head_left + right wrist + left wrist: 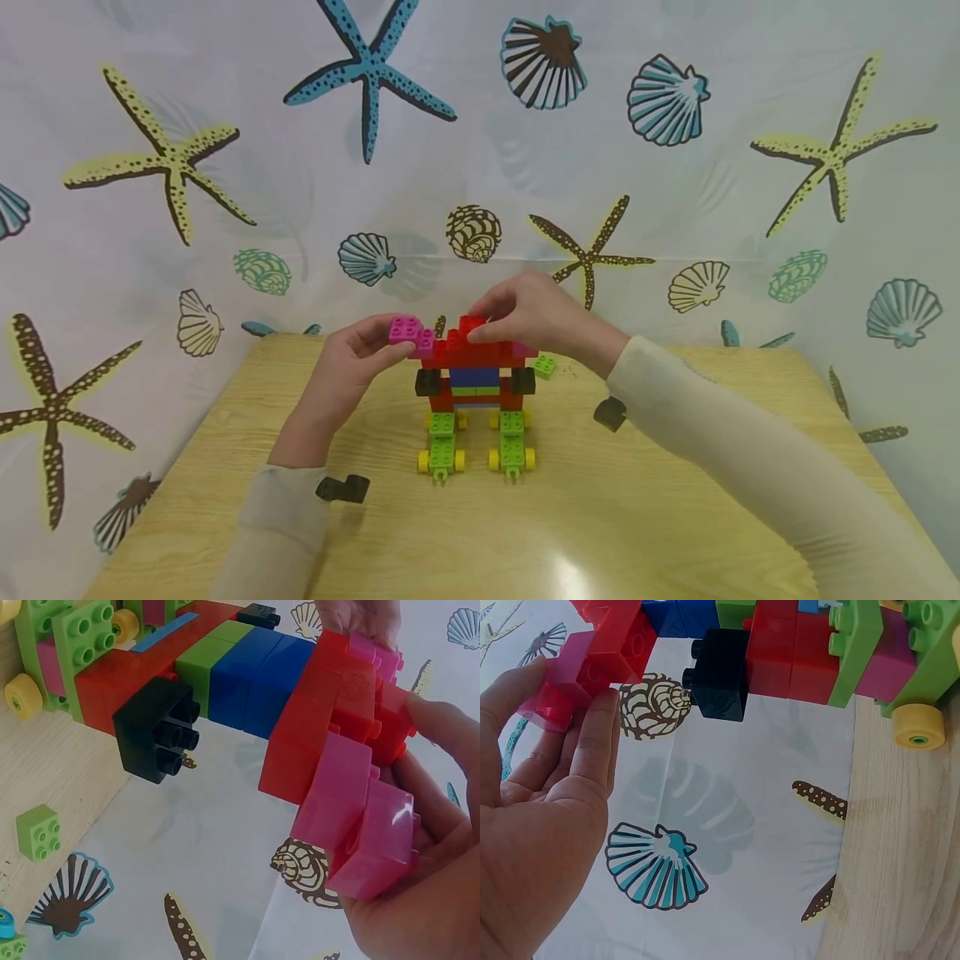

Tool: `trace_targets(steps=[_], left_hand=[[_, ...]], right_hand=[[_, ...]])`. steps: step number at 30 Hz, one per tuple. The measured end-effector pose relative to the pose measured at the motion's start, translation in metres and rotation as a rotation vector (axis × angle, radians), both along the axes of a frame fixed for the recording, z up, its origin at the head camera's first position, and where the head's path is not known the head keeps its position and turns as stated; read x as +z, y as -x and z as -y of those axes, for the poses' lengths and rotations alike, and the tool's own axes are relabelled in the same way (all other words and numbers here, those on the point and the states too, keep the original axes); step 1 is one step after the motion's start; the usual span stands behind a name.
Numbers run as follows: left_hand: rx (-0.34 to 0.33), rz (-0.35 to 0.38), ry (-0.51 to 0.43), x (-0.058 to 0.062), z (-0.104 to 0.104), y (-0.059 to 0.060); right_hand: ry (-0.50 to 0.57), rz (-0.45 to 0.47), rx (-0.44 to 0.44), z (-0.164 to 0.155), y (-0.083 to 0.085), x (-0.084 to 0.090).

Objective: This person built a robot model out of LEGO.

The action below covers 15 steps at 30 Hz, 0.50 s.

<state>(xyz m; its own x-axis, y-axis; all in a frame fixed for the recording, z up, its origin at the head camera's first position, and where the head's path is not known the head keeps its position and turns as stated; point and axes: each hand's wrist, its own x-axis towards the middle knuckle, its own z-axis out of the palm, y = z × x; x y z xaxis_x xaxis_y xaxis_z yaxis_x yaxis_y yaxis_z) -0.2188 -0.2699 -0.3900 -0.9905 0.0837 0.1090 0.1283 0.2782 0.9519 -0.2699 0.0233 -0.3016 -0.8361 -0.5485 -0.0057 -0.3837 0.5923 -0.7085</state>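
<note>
A toy building-brick figure stands upright on the table, with a red brick row [476, 358] near its top, blue bricks [475, 377] below, and black bricks [428, 382] sticking out at both sides. Its feet are green wheeled bases [442, 456] with yellow wheels. At the upper left end, my left hand [341, 375] holds the stepped pink bricks [405, 327] between thumb and fingers. My right hand [540, 317] pinches a red brick [390, 724] on top of the figure. More pink bricks [371, 840] at the right end lie beside my right palm.
A loose green brick [545, 365] lies on the wooden table [637, 500] behind the figure, to the right. In the right wrist view, another green piece with a blue part [10, 941] shows at the lower left edge. A shell-patterned cloth [480, 150] hangs behind the table.
</note>
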Motion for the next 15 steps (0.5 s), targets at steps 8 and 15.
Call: trace_targets(steps=[8,15], left_hand=[[0.004,0.013,0.004,-0.0019,0.0004,0.001],[-0.002,0.004,-0.005,-0.003,0.0002,0.0043]], right_hand=[[0.044,0.084,0.002,-0.0006,0.0071,-0.0068],[0.058,0.103,-0.004,-0.0039,0.009,-0.0101]])
